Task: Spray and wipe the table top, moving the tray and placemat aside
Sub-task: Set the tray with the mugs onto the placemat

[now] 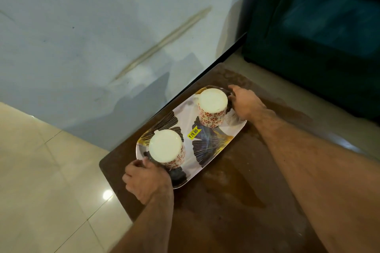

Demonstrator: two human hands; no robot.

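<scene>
A white tray (213,141) with dark and gold leaf patterns and a yellow price sticker lies on the brown table top (236,201), near its far left corner. Two cups with red flower patterns stand upside down on it, one at the near end (167,151) and one at the far end (212,106). My left hand (147,181) grips the tray's near end. My right hand (245,101) grips the far end, fingers curled over the rim. No placemat, spray bottle or cloth is in view.
A pale blue wall (102,37) runs close along the table's far left side. A dark teal sofa (318,37) stands beyond the table's far end. Cream floor tiles (41,181) lie to the left of the table.
</scene>
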